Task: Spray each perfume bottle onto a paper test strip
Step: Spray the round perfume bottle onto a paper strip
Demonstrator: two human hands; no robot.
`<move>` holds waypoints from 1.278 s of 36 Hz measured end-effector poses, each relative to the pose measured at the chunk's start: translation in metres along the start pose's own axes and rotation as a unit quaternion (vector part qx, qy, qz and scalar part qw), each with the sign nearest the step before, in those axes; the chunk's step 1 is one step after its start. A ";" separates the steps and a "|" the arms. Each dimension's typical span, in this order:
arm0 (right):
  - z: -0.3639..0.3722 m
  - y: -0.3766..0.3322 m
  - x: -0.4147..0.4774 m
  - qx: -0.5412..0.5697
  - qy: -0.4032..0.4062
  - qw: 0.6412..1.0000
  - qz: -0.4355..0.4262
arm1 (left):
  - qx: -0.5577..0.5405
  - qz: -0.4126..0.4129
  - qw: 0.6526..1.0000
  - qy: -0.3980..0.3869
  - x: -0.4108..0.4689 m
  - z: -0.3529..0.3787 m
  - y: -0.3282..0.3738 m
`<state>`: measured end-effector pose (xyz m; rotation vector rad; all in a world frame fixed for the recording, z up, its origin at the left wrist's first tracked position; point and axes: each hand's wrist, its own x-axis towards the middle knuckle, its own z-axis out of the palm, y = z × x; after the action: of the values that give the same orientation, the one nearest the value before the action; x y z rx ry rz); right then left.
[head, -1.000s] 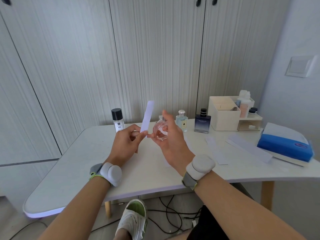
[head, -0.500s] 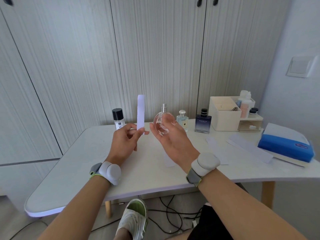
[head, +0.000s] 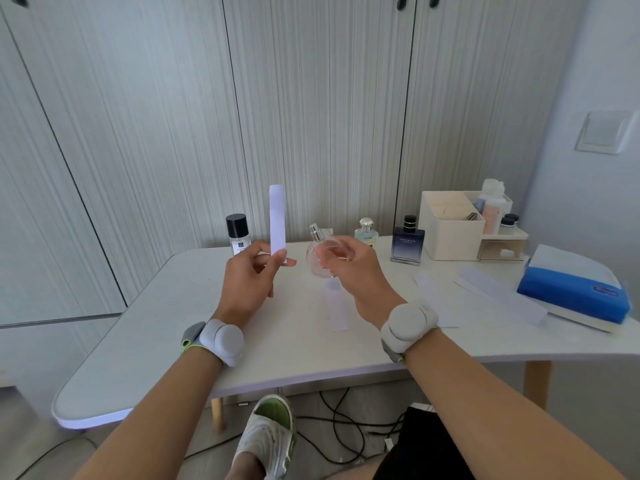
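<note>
Round pink bottle: gripped in our right hand above the table, nozzle tipped toward the paper strip. Our left hand pinched the strip, newly turned upright. We judged a spray imminent.

Nothing reads in full. On the dark blue bottle: 1 line of pale caps across the front, too blurred to spell out. On the black-capped white bottle: label w/ a small dark square, print too small, lower part behind the left hand. On the silver-capped pale bottle: label partly behind the right hand, illegible. On the blue pack: red oval logo, unreadable.
</note>
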<state>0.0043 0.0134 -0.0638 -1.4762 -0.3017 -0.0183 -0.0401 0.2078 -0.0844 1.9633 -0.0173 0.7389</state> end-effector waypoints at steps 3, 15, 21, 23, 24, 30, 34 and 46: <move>0.003 0.007 0.000 -0.041 -0.023 0.999 -0.014 | -0.006 -0.002 1.000 0.004 0.000 0.000 0.001; 0.015 0.020 0.000 -0.099 -0.095 0.991 -0.002 | 0.003 0.003 1.000 0.006 0.003 0.002 -0.004; 0.019 0.024 -0.001 -0.132 -0.116 0.984 -0.002 | -0.001 0.010 1.000 0.007 0.002 0.003 -0.003; 0.020 0.026 -0.003 -0.141 -0.115 0.983 -0.002 | -0.001 0.011 1.000 0.006 0.002 0.003 -0.002; 0.020 0.026 -0.003 -0.147 -0.115 0.983 0.000 | 0.000 0.012 1.000 0.006 0.002 0.003 -0.002; 0.019 0.025 -0.006 -0.184 -0.115 0.976 -0.005 | 0.002 0.011 1.000 0.000 0.001 0.002 -0.002; 0.019 0.016 -0.013 -0.202 -0.078 0.975 -0.040 | -0.005 0.008 1.000 -0.003 0.001 0.003 -0.003; 0.022 0.018 -0.023 -0.340 -0.031 0.930 -0.136 | 0.018 0.010 1.000 0.020 0.003 0.000 -0.007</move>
<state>-0.0180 0.0326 -0.0844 -2.1149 -0.5902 -0.3278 -0.0353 0.2122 -0.0885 1.9853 0.0002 0.7960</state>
